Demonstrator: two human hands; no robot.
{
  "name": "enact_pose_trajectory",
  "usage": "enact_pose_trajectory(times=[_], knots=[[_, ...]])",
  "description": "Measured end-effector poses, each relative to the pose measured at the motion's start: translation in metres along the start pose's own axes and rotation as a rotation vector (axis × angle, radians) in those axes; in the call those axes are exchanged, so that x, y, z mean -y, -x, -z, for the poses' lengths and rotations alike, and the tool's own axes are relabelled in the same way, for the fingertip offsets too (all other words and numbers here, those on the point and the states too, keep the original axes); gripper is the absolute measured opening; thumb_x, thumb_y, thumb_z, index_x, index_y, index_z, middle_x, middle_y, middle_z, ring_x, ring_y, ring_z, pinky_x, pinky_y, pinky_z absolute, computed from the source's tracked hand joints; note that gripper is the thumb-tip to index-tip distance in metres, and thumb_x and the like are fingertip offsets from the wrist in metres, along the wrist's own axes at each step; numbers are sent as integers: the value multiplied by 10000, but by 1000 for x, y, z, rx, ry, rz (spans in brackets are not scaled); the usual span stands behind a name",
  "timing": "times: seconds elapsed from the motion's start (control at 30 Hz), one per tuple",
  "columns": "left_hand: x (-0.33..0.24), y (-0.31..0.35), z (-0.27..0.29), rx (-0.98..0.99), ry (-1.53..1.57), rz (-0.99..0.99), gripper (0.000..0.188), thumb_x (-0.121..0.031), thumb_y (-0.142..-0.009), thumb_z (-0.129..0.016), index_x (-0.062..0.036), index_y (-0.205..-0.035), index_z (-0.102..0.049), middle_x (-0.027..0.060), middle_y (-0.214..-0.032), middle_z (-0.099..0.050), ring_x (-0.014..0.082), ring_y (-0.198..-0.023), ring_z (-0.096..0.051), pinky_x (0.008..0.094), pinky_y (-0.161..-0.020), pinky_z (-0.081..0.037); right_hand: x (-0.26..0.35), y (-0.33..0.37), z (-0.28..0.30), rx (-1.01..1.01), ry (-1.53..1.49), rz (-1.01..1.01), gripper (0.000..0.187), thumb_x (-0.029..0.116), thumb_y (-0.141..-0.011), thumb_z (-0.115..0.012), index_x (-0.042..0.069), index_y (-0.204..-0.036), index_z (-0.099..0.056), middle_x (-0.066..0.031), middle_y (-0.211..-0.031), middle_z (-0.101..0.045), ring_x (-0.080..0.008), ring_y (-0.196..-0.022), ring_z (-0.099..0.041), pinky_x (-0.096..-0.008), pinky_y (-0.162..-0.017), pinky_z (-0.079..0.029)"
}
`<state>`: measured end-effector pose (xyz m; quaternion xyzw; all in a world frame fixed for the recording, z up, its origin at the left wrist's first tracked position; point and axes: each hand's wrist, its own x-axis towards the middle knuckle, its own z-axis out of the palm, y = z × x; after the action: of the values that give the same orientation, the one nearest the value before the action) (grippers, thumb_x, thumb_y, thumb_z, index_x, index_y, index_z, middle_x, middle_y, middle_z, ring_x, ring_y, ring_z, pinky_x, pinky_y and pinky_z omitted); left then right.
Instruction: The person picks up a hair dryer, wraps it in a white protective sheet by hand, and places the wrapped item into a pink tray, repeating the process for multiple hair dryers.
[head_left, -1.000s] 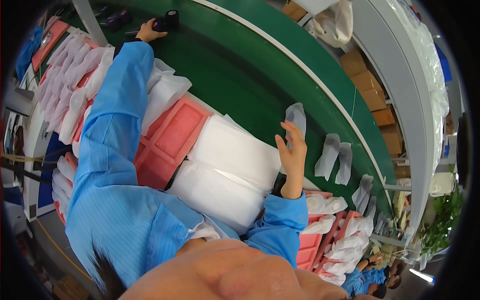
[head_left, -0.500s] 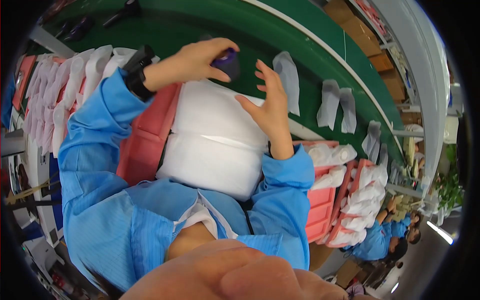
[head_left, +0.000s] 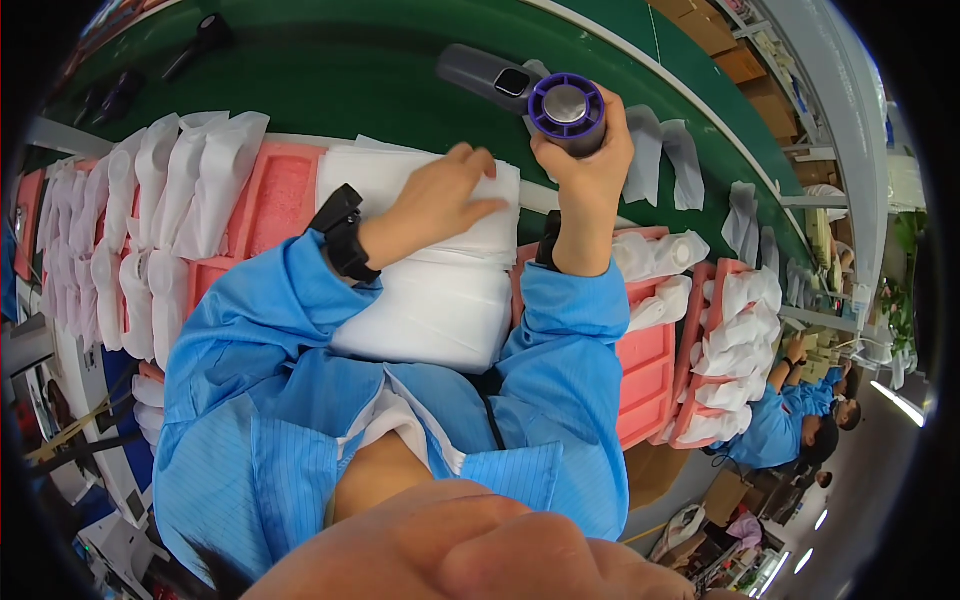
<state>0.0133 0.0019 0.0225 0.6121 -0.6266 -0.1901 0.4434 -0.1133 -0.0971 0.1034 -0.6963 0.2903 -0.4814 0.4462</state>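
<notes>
My right hand (head_left: 597, 168) is closed around the round head of a dark grey handheld fan (head_left: 487, 78), raised over the green work surface. Its purple spoked ring and silver centre face up, and the handle with a small black window points left. My left hand (head_left: 440, 198) hovers over or rests on a stack of white foam sleeves (head_left: 420, 310); contact is hard to tell. Its thumb and fingers are spread, holding nothing. Both wrists wear black bands.
White-wrapped pieces (head_left: 228, 185) fill pink trays (head_left: 285, 190) on the left. More wrapped items (head_left: 735, 350) lie in pink trays on the right. Loose sleeves (head_left: 683, 165) and several dark fans (head_left: 208, 38) lie on the green belt (head_left: 330, 75). Co-workers (head_left: 770, 425) sit far right.
The fan has passed from my left hand to my right hand and moved right. My left hand has come down toward the white stack.
</notes>
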Motion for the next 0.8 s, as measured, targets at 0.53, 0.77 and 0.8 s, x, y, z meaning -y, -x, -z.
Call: enact_pose_trajectory(times=[0.53,0.77,0.8], knots=[[39,-5,2,210,312,151,115,-180,-827,-690,-79,-833,-635,26,-753,-592,146,-640,-563,275,-569,-443,16,0,20,59,-173,-81,639,-66,-469,-629,-10,-1099,-542,-78,-967,-598,-161,-883,-599,-256,-797,-478],[21,-20,52,224,787,320,104,-152,-890,-644,-54,-862,-624,-33,-738,-572,50,-626,-506,184,-568,-395,22,-1,54,106,-179,-142,678,-49,-430,-615,-21,-1103,-539,-83,-975,-599,-175,-931,-593,-270,-853,-457],[18,-20,57,179,798,317,109,-155,-883,-654,-52,-863,-626,-30,-736,-578,49,-617,-507,182,-564,-402,23,-1,53,142,-169,-159,680,-47,-426,-611,-22,-1102,-539,-82,-975,-599,-176,-938,-592,-271,-863,-451]])
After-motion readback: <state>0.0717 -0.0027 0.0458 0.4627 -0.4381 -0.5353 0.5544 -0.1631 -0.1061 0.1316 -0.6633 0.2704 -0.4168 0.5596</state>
